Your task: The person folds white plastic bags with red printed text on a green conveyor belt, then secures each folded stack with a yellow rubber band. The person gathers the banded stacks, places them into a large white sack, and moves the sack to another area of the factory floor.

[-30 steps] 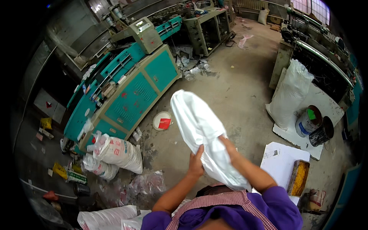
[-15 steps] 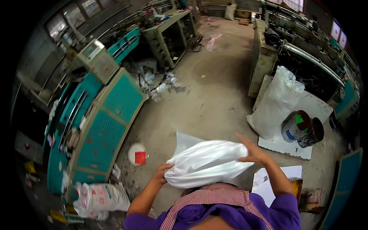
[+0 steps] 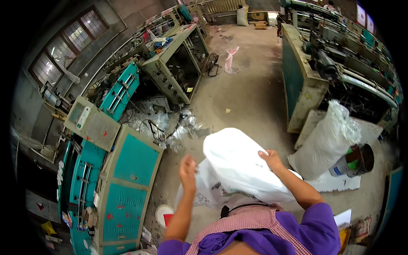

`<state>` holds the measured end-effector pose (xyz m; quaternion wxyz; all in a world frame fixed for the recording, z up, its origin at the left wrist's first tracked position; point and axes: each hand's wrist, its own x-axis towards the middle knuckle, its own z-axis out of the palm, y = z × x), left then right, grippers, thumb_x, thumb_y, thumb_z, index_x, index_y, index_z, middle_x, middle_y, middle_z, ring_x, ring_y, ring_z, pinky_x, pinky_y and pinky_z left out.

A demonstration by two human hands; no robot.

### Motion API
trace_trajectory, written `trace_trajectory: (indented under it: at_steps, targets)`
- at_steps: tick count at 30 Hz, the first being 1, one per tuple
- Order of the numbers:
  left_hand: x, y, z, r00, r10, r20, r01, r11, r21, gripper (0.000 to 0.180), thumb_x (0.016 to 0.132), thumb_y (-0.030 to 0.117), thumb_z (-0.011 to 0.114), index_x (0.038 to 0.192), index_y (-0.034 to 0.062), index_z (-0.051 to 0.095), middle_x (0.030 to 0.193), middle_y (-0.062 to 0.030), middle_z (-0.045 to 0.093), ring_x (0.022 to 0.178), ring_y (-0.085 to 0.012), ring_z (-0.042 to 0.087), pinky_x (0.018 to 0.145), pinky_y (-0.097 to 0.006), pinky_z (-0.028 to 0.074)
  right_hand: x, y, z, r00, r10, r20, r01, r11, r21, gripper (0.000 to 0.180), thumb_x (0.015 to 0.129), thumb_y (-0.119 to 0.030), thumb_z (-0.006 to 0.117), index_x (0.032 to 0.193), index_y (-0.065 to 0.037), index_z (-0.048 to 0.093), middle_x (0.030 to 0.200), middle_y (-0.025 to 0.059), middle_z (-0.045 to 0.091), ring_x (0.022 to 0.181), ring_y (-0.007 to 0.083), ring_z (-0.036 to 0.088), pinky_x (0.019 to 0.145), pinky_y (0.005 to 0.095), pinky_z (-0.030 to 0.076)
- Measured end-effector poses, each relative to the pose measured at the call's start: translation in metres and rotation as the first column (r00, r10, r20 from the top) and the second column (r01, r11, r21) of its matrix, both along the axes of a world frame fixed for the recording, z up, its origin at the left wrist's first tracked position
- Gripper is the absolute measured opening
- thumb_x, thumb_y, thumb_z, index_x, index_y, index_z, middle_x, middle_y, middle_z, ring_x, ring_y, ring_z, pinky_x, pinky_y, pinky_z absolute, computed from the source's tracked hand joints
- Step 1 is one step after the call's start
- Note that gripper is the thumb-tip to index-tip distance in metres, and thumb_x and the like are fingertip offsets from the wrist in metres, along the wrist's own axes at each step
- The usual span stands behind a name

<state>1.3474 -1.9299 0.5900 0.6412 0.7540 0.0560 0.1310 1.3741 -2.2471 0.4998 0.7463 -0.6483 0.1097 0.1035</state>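
A large white plastic bag spreads in front of my body, puffed out at its far end, with dark print on its lower part. My right hand pinches the bag's right side, thumb on top. To the left of the bag, my left hand is raised and looks apart from it. Motion blurs the left fingers, which seem curled; whether they hold anything does not show.
A teal-and-beige machine cabinet stands at the left, a white tub beside it. At the right are a tall wrapped white bundle, a dark bucket and another machine. Plastic scraps litter the floor.
The bag was bunched sideways between both hands; now it is opened out and raised at the far end. My left hand has come off it and lifted. The view has shifted.
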Motion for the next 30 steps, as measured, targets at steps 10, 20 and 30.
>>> trace_trajectory:
  at_steps: [10,20,30]
  targets:
    - [0.230,-0.153,-0.002,0.946,-0.113,-0.305,-0.084,0.822,-0.564,0.055,0.090,0.022,0.057,0.135,-0.0015,0.035,0.129,-0.0096,0.045,0.115,-0.0196,0.045,0.098,-0.031,0.037,0.233,0.084,0.039,0.887,0.060,0.457,-0.031,0.997,-0.071,0.034,0.090,-0.029,0.058,0.105,0.002,0.057,0.089,0.0160,0.065,0.079,0.0233,0.062,0.072,0.0343,0.048]
    - [0.422,0.029,0.002,0.540,-0.549,-0.638,0.203,0.821,-0.534,0.055,0.076,0.012,0.068,0.124,-0.0067,0.047,0.110,-0.0143,0.062,0.098,-0.0235,0.062,0.088,-0.034,0.049,0.512,-0.248,-0.005,0.966,0.177,-0.189,-0.161,0.982,0.098,0.032,0.082,-0.018,0.069,0.102,0.006,0.063,0.086,0.0150,0.067,0.072,0.0199,0.065,0.062,0.0284,0.053]
    - [0.822,-0.123,-0.007,0.249,-0.818,-0.519,0.491,0.568,-0.660,0.053,0.075,0.016,0.068,0.120,-0.0066,0.050,0.108,-0.0118,0.062,0.094,-0.0164,0.061,0.083,-0.029,0.049,0.717,-0.242,0.098,0.860,0.360,0.361,-0.015,0.725,-0.688,0.094,0.066,-0.028,0.079,0.142,-0.009,0.027,0.143,0.0195,0.033,0.132,0.0357,0.031,0.108,0.0390,0.028]
